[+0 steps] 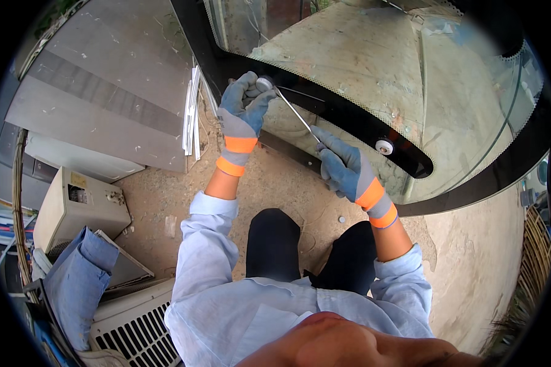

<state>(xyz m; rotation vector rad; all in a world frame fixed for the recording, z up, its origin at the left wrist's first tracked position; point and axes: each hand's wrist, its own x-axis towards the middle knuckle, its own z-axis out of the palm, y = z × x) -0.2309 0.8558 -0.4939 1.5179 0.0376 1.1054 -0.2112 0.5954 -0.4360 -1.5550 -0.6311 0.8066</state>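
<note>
My left hand (248, 98), in a grey-blue glove with orange bands, is closed around a round whitish fitting (264, 84) at the left end of a black strip on a glass panel (379, 73). In my right hand (341, 160), gloved alike, is a screwdriver (296, 114). Its long thin metal shaft slants up and left, and its tip meets the edge of the round fitting. The fingers hide most of its handle. Toward the strip's right end sits another round white fitting (384, 147).
A large grey panel (104, 79) lies at the left, with white strips (191, 113) along its edge. Below are a beige casing (79, 205), blue denim cloth (82, 284) and a slatted grille (141, 330). A small round disc (341, 219) lies on the ground between my knees.
</note>
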